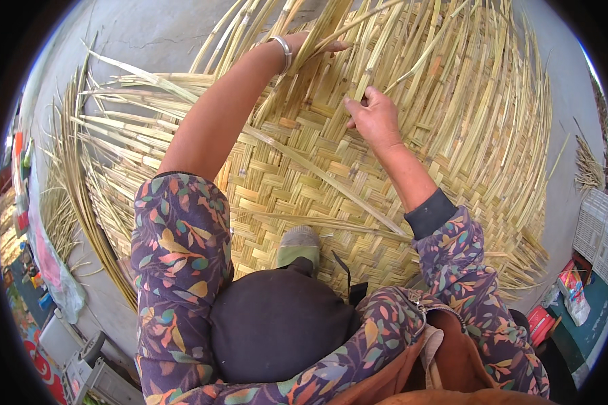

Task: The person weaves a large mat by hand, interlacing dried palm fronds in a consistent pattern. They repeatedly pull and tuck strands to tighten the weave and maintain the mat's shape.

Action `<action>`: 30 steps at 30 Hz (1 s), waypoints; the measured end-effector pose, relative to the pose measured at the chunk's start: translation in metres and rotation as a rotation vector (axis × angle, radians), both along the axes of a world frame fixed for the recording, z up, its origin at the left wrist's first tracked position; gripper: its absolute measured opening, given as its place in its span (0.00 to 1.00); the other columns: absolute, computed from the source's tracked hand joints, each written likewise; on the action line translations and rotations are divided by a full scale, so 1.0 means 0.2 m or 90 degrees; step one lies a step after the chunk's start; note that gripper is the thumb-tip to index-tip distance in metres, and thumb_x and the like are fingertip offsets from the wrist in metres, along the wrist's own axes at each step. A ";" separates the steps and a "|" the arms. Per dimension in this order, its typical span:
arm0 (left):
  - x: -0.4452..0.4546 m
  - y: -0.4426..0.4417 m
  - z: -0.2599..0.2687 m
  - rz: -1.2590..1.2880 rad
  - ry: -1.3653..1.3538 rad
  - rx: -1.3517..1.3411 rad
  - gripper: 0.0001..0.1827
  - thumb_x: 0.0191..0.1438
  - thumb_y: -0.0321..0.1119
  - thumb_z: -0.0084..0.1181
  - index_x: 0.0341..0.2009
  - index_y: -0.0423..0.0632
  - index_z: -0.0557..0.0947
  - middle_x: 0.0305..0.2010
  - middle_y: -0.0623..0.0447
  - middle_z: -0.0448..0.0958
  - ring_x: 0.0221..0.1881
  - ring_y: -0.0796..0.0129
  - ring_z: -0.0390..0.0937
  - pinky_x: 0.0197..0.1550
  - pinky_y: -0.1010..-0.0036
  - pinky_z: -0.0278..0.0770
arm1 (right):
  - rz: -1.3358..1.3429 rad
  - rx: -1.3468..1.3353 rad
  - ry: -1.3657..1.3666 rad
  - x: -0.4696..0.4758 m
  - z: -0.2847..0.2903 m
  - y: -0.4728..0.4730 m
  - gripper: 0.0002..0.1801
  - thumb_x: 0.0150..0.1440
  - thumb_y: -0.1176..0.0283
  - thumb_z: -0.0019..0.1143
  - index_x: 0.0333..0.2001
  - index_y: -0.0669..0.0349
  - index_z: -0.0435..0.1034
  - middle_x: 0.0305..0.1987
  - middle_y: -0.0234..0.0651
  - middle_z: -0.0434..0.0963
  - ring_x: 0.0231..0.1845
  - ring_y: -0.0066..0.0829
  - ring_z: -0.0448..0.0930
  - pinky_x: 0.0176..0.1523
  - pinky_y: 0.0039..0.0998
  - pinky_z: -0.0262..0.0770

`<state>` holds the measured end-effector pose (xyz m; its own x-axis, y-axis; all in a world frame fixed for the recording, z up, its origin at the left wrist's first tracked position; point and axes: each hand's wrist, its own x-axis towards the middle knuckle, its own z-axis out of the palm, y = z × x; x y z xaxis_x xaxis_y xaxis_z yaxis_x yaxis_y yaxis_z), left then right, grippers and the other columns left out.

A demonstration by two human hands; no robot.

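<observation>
A partly woven mat of flat, split cane or reed strips spreads before me, its loose strips fanning outward at the top and left. At the upper middle, my left hand, below a silver bangle, reaches in among raised strips. Those strips cross in front of it and hide most of the fingers, so its grip is unclear. My right hand pinches a flat strip between thumb and fingers, just above the woven part. A separate strip lies diagonally across the weave, below both hands.
My shoe rests on the mat. Long strips lie in a bundle at left, near plastic sheeting. A grey wheeled object stands lower left. A pale plastic crate and a red item sit at right.
</observation>
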<state>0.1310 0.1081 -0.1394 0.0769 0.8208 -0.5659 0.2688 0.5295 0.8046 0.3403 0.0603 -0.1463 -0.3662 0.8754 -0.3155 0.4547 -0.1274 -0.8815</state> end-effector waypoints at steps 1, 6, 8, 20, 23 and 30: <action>0.00 0.01 -0.03 0.003 0.010 0.016 0.34 0.36 0.66 0.65 0.33 0.48 0.79 0.25 0.54 0.72 0.21 0.73 0.68 0.21 0.77 0.66 | -0.005 -0.005 0.002 0.00 0.00 0.00 0.15 0.51 0.67 0.55 0.22 0.67 0.62 0.18 0.39 0.73 0.18 0.28 0.80 0.24 0.27 0.73; -0.01 0.02 -0.03 -0.064 -0.010 -0.027 0.31 0.40 0.63 0.64 0.32 0.46 0.80 0.23 0.56 0.73 0.20 0.73 0.66 0.22 0.77 0.67 | -0.009 -0.014 0.004 0.00 0.01 -0.01 0.15 0.51 0.67 0.56 0.23 0.66 0.63 0.18 0.39 0.74 0.18 0.28 0.80 0.24 0.27 0.73; 0.01 -0.01 0.00 -0.007 -0.004 -0.022 0.28 0.43 0.61 0.62 0.33 0.46 0.81 0.24 0.55 0.76 0.21 0.72 0.68 0.23 0.76 0.68 | -0.010 -0.012 0.015 0.01 0.01 -0.01 0.15 0.51 0.67 0.56 0.23 0.66 0.63 0.17 0.39 0.74 0.18 0.28 0.80 0.24 0.27 0.73; 0.02 -0.01 -0.03 -0.094 -0.192 -0.124 0.19 0.46 0.48 0.65 0.38 0.49 0.80 0.31 0.53 0.79 0.31 0.69 0.77 0.31 0.75 0.76 | 0.002 -0.019 0.037 0.02 0.00 -0.01 0.15 0.51 0.68 0.56 0.23 0.66 0.63 0.17 0.36 0.73 0.18 0.26 0.79 0.24 0.27 0.72; 0.05 -0.02 0.06 -0.135 -0.059 -0.089 0.16 0.46 0.44 0.65 0.36 0.49 0.80 0.30 0.53 0.79 0.30 0.71 0.76 0.29 0.76 0.74 | 0.002 -0.017 0.036 0.02 -0.01 0.00 0.15 0.51 0.68 0.56 0.23 0.66 0.63 0.18 0.37 0.73 0.18 0.27 0.79 0.24 0.27 0.73; 0.01 0.02 -0.21 -0.108 -0.064 0.079 0.13 0.47 0.36 0.64 0.36 0.46 0.79 0.29 0.54 0.79 0.27 0.71 0.76 0.30 0.76 0.75 | -0.005 -0.027 0.037 0.01 -0.02 0.00 0.14 0.51 0.68 0.56 0.24 0.67 0.64 0.18 0.38 0.74 0.18 0.27 0.79 0.26 0.27 0.73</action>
<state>0.1329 0.1124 -0.1818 0.2713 0.8538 -0.4444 0.2606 0.3793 0.8878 0.3416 0.0601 -0.1502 -0.3783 0.8643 -0.3314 0.4023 -0.1690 -0.8998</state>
